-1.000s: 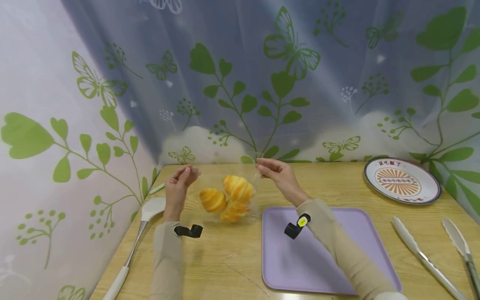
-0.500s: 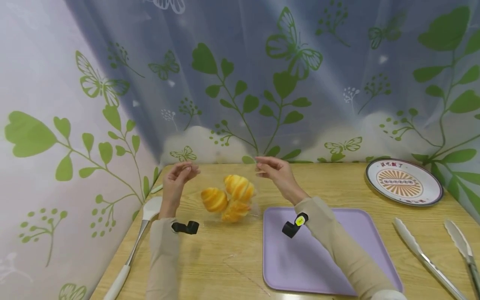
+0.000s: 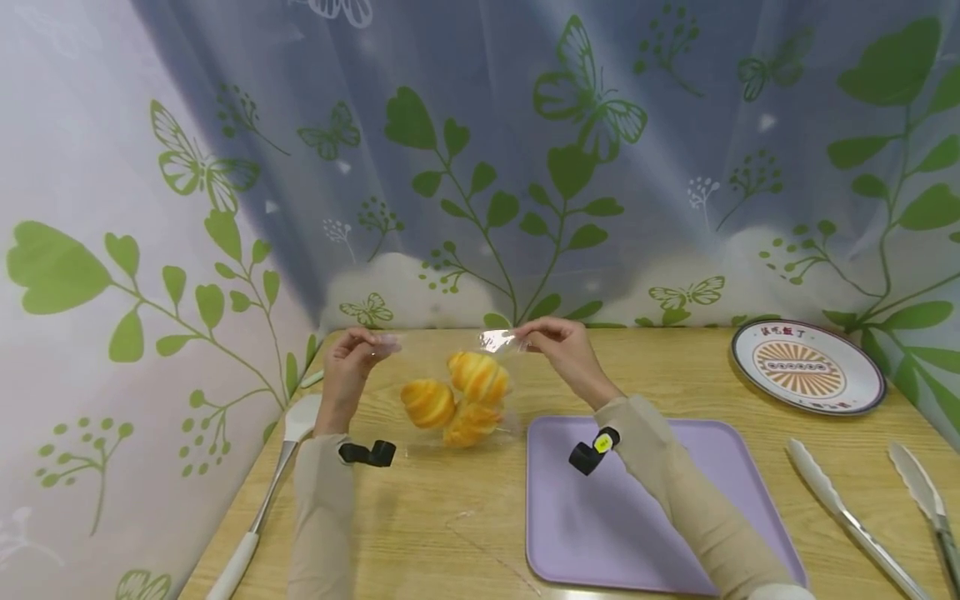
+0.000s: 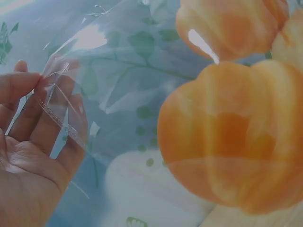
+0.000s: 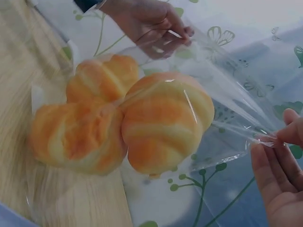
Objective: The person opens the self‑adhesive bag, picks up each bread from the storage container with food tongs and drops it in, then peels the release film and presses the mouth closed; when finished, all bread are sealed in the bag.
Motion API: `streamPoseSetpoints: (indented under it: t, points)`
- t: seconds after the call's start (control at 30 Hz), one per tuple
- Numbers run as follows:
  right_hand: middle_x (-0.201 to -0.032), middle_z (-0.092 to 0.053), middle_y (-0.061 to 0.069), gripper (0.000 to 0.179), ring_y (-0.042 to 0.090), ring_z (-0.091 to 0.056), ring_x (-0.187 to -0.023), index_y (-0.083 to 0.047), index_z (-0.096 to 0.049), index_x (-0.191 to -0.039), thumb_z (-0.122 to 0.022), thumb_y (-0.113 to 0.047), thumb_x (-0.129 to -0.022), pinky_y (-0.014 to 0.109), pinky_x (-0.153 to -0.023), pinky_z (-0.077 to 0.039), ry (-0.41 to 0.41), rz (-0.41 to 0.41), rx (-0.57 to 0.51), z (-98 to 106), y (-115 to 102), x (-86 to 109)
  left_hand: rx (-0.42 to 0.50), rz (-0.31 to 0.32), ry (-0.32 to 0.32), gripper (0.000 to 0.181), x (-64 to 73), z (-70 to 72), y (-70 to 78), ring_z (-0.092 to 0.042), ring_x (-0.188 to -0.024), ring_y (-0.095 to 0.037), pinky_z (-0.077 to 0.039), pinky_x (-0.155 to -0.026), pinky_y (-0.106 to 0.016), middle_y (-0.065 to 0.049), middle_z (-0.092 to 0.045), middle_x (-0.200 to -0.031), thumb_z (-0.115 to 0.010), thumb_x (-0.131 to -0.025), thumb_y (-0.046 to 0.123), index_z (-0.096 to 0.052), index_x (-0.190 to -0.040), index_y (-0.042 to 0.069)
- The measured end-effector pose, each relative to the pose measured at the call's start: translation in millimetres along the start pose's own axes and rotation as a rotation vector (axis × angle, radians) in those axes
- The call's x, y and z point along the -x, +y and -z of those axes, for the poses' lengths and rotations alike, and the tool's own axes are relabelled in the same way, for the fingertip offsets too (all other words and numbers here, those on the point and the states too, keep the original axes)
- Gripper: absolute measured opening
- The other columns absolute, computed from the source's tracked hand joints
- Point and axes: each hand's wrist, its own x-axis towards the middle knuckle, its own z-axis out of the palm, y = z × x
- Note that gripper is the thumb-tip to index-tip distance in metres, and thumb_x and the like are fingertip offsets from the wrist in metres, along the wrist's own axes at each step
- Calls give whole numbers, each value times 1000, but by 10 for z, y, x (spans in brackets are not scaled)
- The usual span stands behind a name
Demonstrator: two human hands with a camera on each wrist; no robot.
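A clear plastic bag (image 5: 227, 80) hangs between my two hands, with three golden bread rolls (image 3: 427, 403) inside it. The left hand (image 3: 348, 367) pinches one upper corner of the bag between thumb and index finger; in the left wrist view its other fingers show through the film. At the opposite corner my right hand (image 3: 558, 350) pinches the film between thumb and fingers. In the right wrist view the rolls (image 5: 165, 123) sit close together low in the bag, and both hands show at its mouth edge. Whether the bag's bottom touches the table is hard to tell.
To the right lies a lilac tray (image 3: 600, 533), under the right forearm. A patterned plate (image 3: 806, 364) stands at the back right, with metal tongs (image 3: 847, 508) in front. At the left is a white-handled turner (image 3: 273, 483). A patterned curtain (image 3: 480, 167) hangs behind the table.
The left hand has shifted slightly left, and the bag's top edge now catches bright light near the right hand. The rolls have stayed almost in place.
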Motion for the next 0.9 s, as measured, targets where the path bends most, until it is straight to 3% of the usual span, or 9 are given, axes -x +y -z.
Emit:
streamPoseSetpoints:
  t: [0.17,0.33,0.43,0.63,0.77,0.9]
  points:
    - [-98,-71,6,15,8,-64,-90,6,-68,-100,-55,0,-95,21,-84,-54,-7,39,227,2,-17,11,184,-21,-83,41,-29,14,-40,-72,-83,-14,-58,-83,-26,-2,-75,-88,-33,-99,-13,-64,-83,9]
    - [-112,-70,16,17,22,-64,-103,-1,-70,-100,-54,-4,-97,30,-91,-52,-40,48,332,14,10,18,248,-44,-92,49,-24,1,-71,-73,-81,-15,-58,-81,-25,-4,-76,-86,-24,-96,-18,-64,-81,7]
    - [-112,-70,15,17,28,-65,-105,-1,-69,-102,-53,-5,-99,32,-92,-52,-50,65,341,21,33,16,238,-82,-99,53,-22,-12,-86,-72,-81,-16,-57,-83,-27,-4,-75,-83,-21,-93,-20,-64,-78,6]
    - [-109,-71,13,16,29,-65,-103,-4,-69,-102,-53,-4,-99,21,-87,-52,-64,111,376,23,51,19,149,-168,-75,51,-14,-32,-96,-72,-74,-14,-58,-77,-28,0,-74,-76,-20,-90,-14,-63,-72,7]
    - [-111,-70,13,17,27,-65,-103,-6,-68,-103,-51,-5,-100,27,-88,-53,-86,122,396,24,47,20,48,-196,-38,39,-3,-55,-80,-71,-71,-10,-58,-76,-25,2,-73,-75,-37,-97,-6,-63,-73,10]
    - [-119,-68,15,22,28,-62,-109,-7,-65,-104,-43,-13,-103,40,-95,-51,-103,93,383,18,35,21,-31,-169,1,25,17,-80,-57,-70,-72,-10,-58,-76,-22,3,-72,-77,-58,-90,-10,-62,-77,11]
